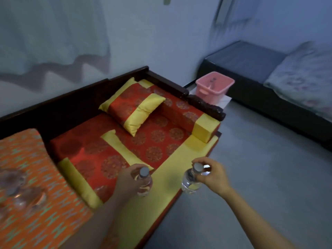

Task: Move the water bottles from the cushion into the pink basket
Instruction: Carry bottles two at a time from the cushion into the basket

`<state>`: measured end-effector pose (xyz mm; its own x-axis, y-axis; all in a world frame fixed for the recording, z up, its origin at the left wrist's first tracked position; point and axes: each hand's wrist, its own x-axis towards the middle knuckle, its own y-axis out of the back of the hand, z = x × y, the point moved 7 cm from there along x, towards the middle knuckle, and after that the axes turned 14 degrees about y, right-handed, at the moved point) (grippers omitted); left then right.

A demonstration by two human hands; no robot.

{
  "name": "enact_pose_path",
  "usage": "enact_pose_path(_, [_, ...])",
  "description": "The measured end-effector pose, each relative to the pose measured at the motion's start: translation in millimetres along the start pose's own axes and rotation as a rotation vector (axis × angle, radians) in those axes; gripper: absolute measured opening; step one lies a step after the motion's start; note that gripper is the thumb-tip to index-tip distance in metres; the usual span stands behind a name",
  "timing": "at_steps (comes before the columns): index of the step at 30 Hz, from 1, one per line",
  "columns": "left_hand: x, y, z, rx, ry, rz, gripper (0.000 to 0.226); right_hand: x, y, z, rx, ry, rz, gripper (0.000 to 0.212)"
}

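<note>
My left hand [128,180] grips a clear water bottle [144,184] with a grey cap by its neck, held above the yellow front edge of the sofa seat. My right hand [212,174] holds a second clear bottle [190,182] by its cap, just past the seat's front edge. More clear bottles [23,194] lie blurred on the orange patterned cushion [45,221] at the lower left. The pink basket [214,87] stands on the floor beyond the sofa's far armrest, well away from both hands.
A red and yellow pillow [134,110] leans on the red sofa seat [158,141]. A dark wooden armrest [204,105] stands between the seat and the basket. A dark low bed [260,69] with a pale blanket fills the right. Grey floor [251,168] lies open to the right.
</note>
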<state>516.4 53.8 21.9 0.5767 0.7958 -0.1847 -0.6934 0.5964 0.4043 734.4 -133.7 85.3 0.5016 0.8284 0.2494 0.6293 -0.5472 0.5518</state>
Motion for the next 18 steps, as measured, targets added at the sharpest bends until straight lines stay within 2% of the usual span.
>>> enact_pose_path(5, [37.8,-97.0,56.0,-0.021,-0.004,-0.055,0.043,4.6,98.7,64.7,-0.023,-0.072,0.077,0.038])
enact_pose_path(18, [168.8,-283.9,211.7,-0.001,-0.176,-0.213,0.045,39.6,267.8,211.6,-0.015,-0.215,0.31,0.042])
